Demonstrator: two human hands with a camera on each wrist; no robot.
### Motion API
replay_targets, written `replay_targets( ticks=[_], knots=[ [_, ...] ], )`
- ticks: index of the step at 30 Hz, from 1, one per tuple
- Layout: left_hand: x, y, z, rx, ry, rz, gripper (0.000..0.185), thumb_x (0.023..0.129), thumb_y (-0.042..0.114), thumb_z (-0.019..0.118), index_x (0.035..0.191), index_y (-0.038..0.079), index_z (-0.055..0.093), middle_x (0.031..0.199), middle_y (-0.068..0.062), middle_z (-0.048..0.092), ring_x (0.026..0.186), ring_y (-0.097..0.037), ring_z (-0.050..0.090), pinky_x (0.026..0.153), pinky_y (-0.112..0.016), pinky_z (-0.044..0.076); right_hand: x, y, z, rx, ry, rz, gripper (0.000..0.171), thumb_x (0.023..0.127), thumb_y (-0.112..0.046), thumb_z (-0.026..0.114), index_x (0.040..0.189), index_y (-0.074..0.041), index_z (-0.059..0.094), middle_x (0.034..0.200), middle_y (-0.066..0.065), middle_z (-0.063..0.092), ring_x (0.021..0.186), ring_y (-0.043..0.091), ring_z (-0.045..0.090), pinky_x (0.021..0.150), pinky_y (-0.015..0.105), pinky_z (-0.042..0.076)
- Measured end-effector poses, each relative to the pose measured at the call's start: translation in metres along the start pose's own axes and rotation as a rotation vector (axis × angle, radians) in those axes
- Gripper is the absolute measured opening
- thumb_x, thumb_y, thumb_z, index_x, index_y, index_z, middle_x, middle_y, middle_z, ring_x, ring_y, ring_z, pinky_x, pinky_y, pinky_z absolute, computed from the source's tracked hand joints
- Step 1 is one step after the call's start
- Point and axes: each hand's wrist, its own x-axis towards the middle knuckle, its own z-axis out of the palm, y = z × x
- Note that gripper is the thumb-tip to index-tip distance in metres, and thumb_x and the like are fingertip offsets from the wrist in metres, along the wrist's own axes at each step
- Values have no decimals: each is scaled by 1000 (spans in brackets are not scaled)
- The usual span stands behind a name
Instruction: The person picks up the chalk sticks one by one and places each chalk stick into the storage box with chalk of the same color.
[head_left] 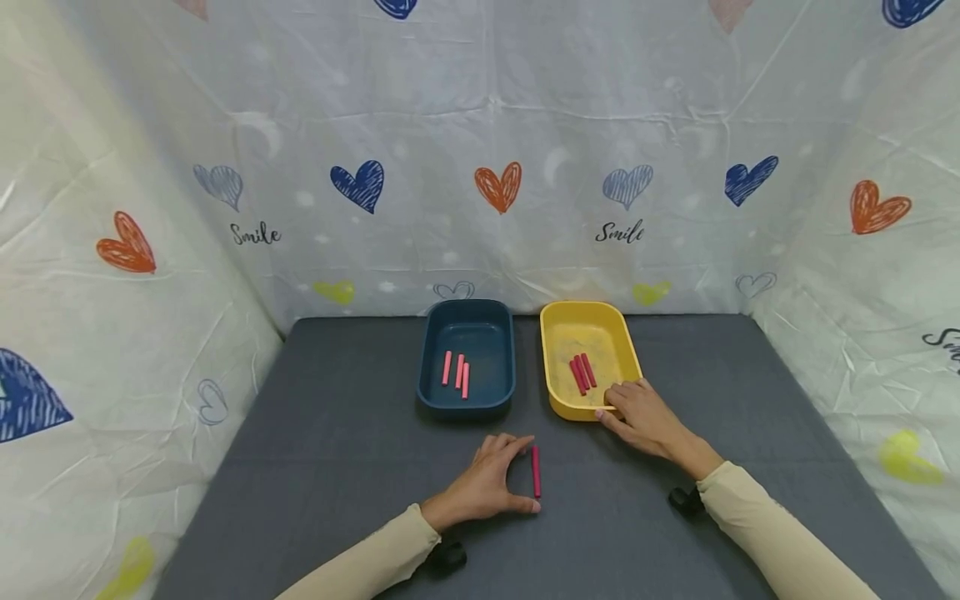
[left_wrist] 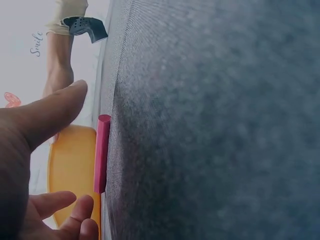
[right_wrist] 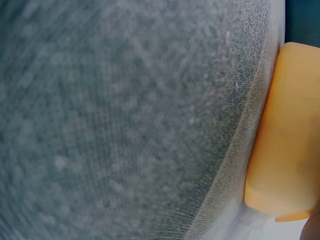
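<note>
On the dark grey table lies one crimson chalk-like stick point(head_left: 536, 472), in front of the two trays. My left hand point(head_left: 486, 482) is beside it, thumb and fingers spread apart towards its two ends. In the left wrist view a gap shows between the fingers and the crimson stick point(left_wrist: 102, 154). My right hand point(head_left: 645, 417) grips the near right corner of the yellow tray point(head_left: 558, 400), fingers over the rim and thumb outside. Inside that tray lie three crimson sticks point(head_left: 582, 373). Only an edge of the right hand point(right_wrist: 312, 225) enters the right wrist view.
Left of the yellow tray stands a dark blue tray point(head_left: 491, 354) holding three light pink sticks point(head_left: 461, 372). Both trays stand near the table's back edge. A white curtain point(head_left: 420, 242) printed with hearts hangs behind the table and along both sides.
</note>
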Motion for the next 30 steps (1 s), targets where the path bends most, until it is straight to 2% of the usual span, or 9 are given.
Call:
replay_targets(
  ticks=[10,20,30],
  knots=[
    [5,-3,0,2,-28,-8,97,68,48,87,149,18,42,125,-1,53,115,-19,42,98,-42,36,1,0,-1,3,-1,-1,19,98,-37,58,85,-22,56,74,-11,50,71,9,47,79,32,33],
    [12,-3,4,56,0,-8,96,67,45,89,147,16,45,128,-4,53,116,-22,42,97,-41,35,2,0,-3,1,12,-6,20,97,-36,59,84,-23,55,73,-11,48,70,9,46,79,33,34],
    [11,-5,7,58,-7,-20,89,68,45,88,143,17,49,128,-3,52,116,-21,42,96,-39,35,0,-1,0,6,8,1,19,98,-36,58,85,-23,54,74,-11,48,70,9,44,79,32,32]
  ],
)
